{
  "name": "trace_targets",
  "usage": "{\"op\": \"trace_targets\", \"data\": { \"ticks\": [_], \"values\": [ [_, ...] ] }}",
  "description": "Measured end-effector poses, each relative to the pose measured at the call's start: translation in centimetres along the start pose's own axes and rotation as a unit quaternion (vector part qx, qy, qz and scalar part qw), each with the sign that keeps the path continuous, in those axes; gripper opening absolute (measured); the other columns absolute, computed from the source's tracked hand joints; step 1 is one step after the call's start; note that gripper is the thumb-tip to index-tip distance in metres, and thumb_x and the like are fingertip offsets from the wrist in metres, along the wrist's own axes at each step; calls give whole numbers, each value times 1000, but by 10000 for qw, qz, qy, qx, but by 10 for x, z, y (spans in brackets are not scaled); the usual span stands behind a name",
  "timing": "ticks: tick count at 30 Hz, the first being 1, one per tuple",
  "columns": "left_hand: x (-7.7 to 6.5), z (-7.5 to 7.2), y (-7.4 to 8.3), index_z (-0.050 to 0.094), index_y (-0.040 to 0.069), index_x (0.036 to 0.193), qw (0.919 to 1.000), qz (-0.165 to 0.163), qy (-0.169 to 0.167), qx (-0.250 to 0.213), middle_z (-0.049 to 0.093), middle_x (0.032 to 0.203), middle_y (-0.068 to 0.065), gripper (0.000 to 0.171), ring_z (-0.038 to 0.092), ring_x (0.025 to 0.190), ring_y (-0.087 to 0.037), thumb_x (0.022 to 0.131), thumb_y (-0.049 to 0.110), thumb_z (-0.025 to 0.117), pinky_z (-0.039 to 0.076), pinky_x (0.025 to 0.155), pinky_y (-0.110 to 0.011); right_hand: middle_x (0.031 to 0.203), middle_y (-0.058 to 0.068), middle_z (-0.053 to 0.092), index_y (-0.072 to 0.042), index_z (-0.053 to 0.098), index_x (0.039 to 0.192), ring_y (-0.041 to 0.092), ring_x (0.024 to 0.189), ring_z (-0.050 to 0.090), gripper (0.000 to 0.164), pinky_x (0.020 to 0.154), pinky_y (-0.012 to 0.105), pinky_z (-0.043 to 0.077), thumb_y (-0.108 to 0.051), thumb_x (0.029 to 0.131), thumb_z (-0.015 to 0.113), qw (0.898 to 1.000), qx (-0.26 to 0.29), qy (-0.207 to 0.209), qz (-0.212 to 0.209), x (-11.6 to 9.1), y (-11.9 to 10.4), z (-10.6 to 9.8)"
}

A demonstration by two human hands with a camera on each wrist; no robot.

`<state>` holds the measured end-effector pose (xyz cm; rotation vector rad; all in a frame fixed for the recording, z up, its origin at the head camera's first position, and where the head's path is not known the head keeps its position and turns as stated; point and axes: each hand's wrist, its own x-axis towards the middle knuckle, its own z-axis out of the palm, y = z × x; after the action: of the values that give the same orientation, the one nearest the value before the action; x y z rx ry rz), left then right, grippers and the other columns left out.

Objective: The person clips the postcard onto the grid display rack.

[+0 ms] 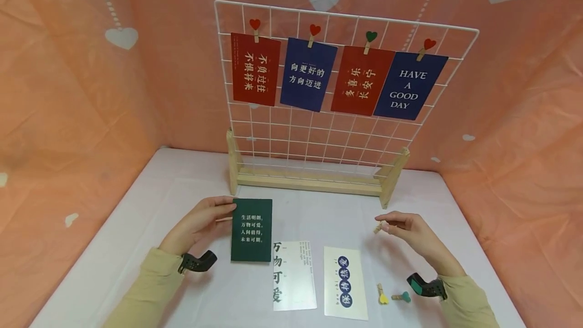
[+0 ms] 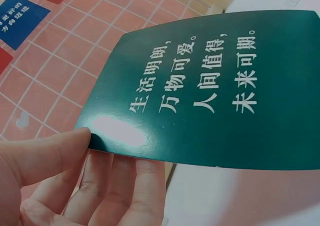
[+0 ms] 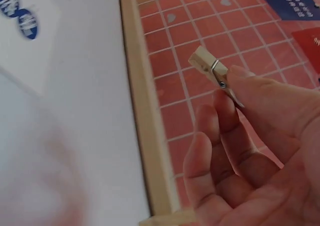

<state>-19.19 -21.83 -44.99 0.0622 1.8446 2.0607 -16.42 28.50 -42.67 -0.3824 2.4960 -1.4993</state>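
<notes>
My left hand pinches a dark green card at its upper left corner, thumb on the printed face and fingers behind, as the left wrist view shows. White lettering covers the card's middle. On the right, my right hand holds a small wooden clothespin between thumb and index finger, its jaw end pointing away from the palm. Beyond both hands stands a white wire grid rack on a wooden base. Along its top hang a red card, a blue card, another red card and a second blue card.
Two pale cards lie on the white table: one with green lettering, one with blue round marks. Near them are a yellow heart clothespin and a teal heart clothespin. Pink cloth surrounds the table.
</notes>
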Motion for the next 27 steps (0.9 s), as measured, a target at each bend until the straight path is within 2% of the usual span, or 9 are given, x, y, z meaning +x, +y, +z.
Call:
{"op": "trace_targets", "data": {
  "ticks": [6, 10, 15, 18, 23, 27],
  "values": [
    [7, 4, 7, 51, -14, 123, 9996, 258, 43, 99, 67, 99, -4, 31, 64, 93, -14, 98, 4, 52, 52, 88, -32, 113, 11, 64, -3, 64, 120, 15, 95, 62, 32, 83, 24, 51, -21, 93, 64, 9993, -75, 75, -356, 17, -20, 1],
    [11, 6, 13, 51, -13, 124, 9994, 285, 128, 139, 68, 100, -3, 31, 65, 94, -13, 98, 4, 52, 52, 88, -33, 111, 15, 62, 0, 60, 123, 15, 94, 64, 36, 83, 26, 52, -18, 93, 65, 9981, 182, 195, -554, 29, -34, 5],
    [17, 12, 19, 49, -15, 123, 9990, 387, 194, -107, 66, 95, -2, 30, 65, 88, -11, 97, 0, 52, 54, 84, -31, 107, 18, 59, 6, 55, 120, 17, 92, 63, 35, 80, 25, 53, -12, 91, 66, 9952, 548, 324, -739, 42, -46, 13],
    [21, 16, 23, 47, -15, 124, 9985, 437, 230, -218, 65, 95, -2, 32, 64, 87, -11, 97, 0, 53, 54, 83, -30, 107, 17, 59, 6, 55, 119, 17, 93, 63, 36, 81, 25, 53, -12, 91, 67, 9947, 633, 356, -725, 49, -52, 17],
    [24, 23, 29, 42, -16, 131, 9987, 478, 155, -116, 64, 101, -4, 41, 64, 92, -13, 97, 4, 54, 53, 87, -30, 109, 22, 59, 6, 56, 119, 16, 92, 63, 36, 83, 27, 53, -13, 91, 67, 9944, 686, 297, -744, 59, -62, 22],
    [26, 27, 30, 42, -17, 129, 9984, 517, 174, -171, 63, 96, -3, 38, 63, 87, -10, 97, 0, 52, 54, 83, -29, 109, 20, 60, 5, 57, 118, 21, 94, 64, 34, 83, 28, 53, -13, 90, 68, 9947, 648, 165, -776, 66, -70, 28]
  ]
}}
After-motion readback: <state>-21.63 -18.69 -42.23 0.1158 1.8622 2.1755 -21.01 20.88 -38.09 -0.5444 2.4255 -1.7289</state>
